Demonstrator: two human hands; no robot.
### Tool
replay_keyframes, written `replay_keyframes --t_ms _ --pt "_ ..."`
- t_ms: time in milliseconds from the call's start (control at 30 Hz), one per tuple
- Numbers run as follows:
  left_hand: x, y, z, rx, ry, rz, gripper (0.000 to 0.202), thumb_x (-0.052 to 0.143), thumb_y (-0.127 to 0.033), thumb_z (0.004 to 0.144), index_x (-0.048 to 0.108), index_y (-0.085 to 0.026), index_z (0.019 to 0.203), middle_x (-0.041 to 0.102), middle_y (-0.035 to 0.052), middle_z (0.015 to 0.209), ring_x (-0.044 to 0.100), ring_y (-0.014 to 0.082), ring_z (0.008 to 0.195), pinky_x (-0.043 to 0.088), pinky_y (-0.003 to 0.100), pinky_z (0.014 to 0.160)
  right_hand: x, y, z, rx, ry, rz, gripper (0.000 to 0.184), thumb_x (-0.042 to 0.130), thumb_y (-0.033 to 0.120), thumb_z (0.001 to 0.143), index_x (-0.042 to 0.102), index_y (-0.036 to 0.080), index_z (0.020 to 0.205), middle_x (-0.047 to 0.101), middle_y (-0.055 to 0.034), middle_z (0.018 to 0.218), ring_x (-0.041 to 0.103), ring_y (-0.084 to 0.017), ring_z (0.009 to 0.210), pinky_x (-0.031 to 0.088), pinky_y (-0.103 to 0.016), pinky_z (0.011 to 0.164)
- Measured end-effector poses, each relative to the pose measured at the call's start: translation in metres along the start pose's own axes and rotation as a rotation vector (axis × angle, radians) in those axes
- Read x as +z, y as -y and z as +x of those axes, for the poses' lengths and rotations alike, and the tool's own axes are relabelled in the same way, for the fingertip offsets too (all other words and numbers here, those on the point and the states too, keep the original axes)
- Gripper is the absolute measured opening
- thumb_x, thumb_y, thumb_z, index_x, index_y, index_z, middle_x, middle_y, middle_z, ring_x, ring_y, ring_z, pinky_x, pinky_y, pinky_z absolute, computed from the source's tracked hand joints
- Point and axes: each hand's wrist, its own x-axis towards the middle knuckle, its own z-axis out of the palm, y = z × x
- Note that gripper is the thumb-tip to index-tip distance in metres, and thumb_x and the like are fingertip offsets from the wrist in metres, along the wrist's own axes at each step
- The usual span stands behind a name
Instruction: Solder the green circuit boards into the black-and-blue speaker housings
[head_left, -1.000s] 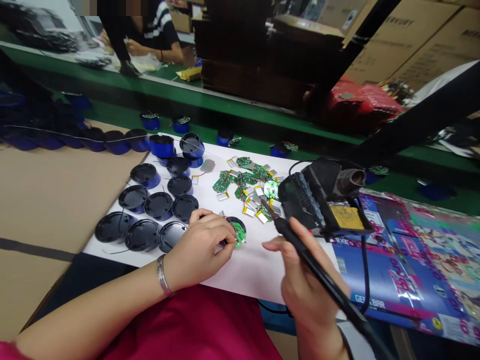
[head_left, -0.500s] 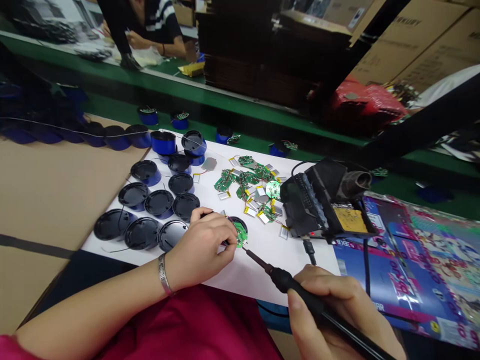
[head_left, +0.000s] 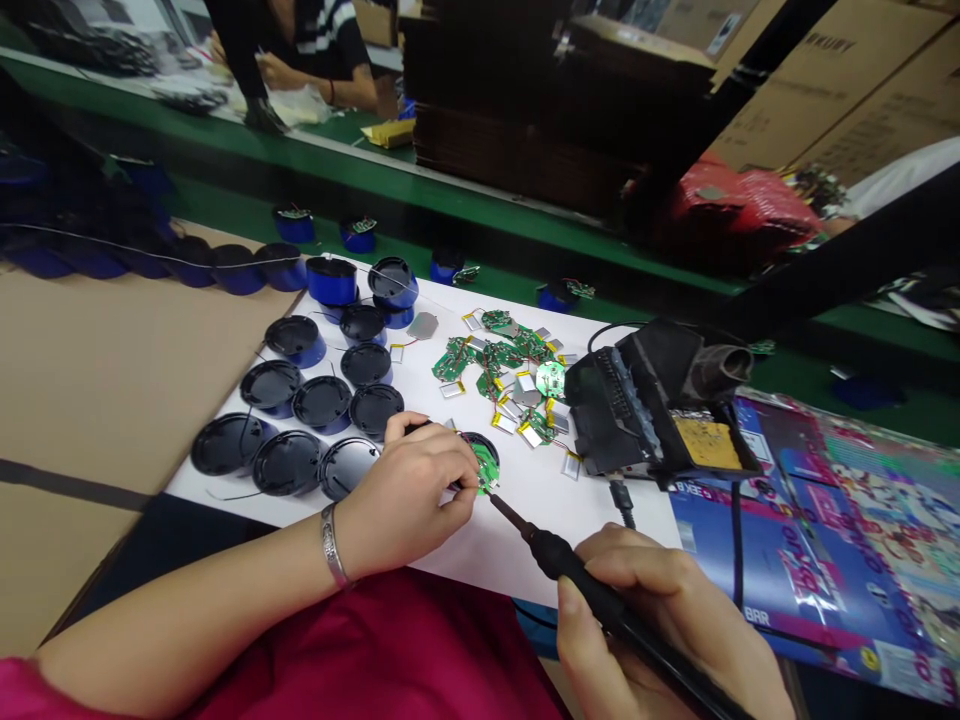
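A soldering iron (head_left: 622, 610) lies in my right hand (head_left: 675, 610), its tip meeting a green circuit board (head_left: 488, 466) in front of me. My left hand (head_left: 420, 485) has thumb and fingertips closed at that board's left edge; any thin wire between them is hidden. Behind the board shows the dark rim of a round housing (head_left: 480, 438), mostly covered by my left hand. Left of it stand several blue-black round housings (head_left: 321, 402), some with wires poking out. Beyond my hands, loose green circuit boards (head_left: 496, 352) with small silver batteries (head_left: 530, 433) are heaped on white paper (head_left: 420, 395).
A black soldering station (head_left: 619, 410) with a yellow sponge (head_left: 705, 441) and iron holder stands right of the boards. Printed plastic packaging (head_left: 810, 560) lies farther right. More housings (head_left: 240, 268) line the back left. Across the green bench (head_left: 480, 230), a person's arm (head_left: 352, 92) is visible.
The soldering iron has moved slightly left and up, bringing its tip to the board. My left hand keeps its grip; the whole view has shifted a little.
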Motion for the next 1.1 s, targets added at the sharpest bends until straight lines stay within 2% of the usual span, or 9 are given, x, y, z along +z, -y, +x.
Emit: replay_keyframes --t_ms 167,333,667,800,967,1100 --pt "0.000 0.000 0.000 0.000 0.001 0.003 0.016 0.062 -0.012 0.083 0.064 -0.019 0.069 0.073 -0.0059 0.085 0.066 0.0133 0.089 0.025 0.039 0.101 0.002 0.000 0.002 0.050 -0.076 -0.013 0.012 0.060 0.015 0.083 0.050 0.021 0.087 0.055 0.0019 0.069 0.053 -0.012 0.057 0.048 -0.025 0.056" --pt "0.000 0.000 0.001 -0.005 0.008 0.014 0.017 0.062 -0.012 0.082 0.064 -0.019 0.068 0.073 -0.0062 0.086 0.066 0.0137 0.090 0.024 0.040 0.100 -0.001 -0.001 0.004 -0.010 0.036 -0.023 0.018 0.062 0.011 0.080 0.051 0.021 0.091 0.053 0.0028 0.069 0.052 -0.011 0.056 0.047 -0.024 0.054" --pt "0.000 0.001 0.002 -0.008 0.005 0.023 0.017 0.062 -0.012 0.083 0.064 -0.019 0.068 0.073 -0.0068 0.085 0.066 0.0135 0.090 0.023 0.040 0.100 -0.001 0.017 0.011 0.015 -0.023 -0.197 0.013 0.060 0.014 0.083 0.050 0.022 0.086 0.054 0.0036 0.066 0.054 -0.010 0.054 0.047 -0.024 0.056" --pt "0.000 0.000 0.003 -0.013 0.013 0.021 0.017 0.062 -0.012 0.082 0.064 -0.019 0.067 0.073 -0.0067 0.085 0.066 0.0134 0.090 0.023 0.040 0.100 -0.004 0.018 0.011 0.035 -0.028 -0.197 0.013 0.062 0.017 0.082 0.050 0.022 0.086 0.057 0.0027 0.067 0.055 -0.011 0.053 0.047 -0.025 0.054" --pt "-0.001 -0.001 0.002 -0.019 0.032 0.030 0.017 0.060 -0.012 0.082 0.064 -0.020 0.067 0.074 -0.0057 0.086 0.066 0.0144 0.090 0.023 0.040 0.100 -0.001 0.015 0.012 -0.013 -0.004 -0.196 0.013 0.060 0.016 0.083 0.049 0.023 0.087 0.059 0.0010 0.069 0.056 -0.012 0.054 0.048 -0.026 0.054" --pt "0.000 -0.001 0.002 -0.028 0.031 0.031 0.018 0.060 -0.012 0.082 0.064 -0.020 0.067 0.074 -0.0056 0.086 0.066 0.0143 0.090 0.023 0.041 0.101 -0.007 0.010 0.011 -0.040 0.030 -0.131 0.017 0.061 0.013 0.082 0.049 0.021 0.090 0.058 0.0012 0.069 0.057 -0.011 0.056 0.050 -0.025 0.054"
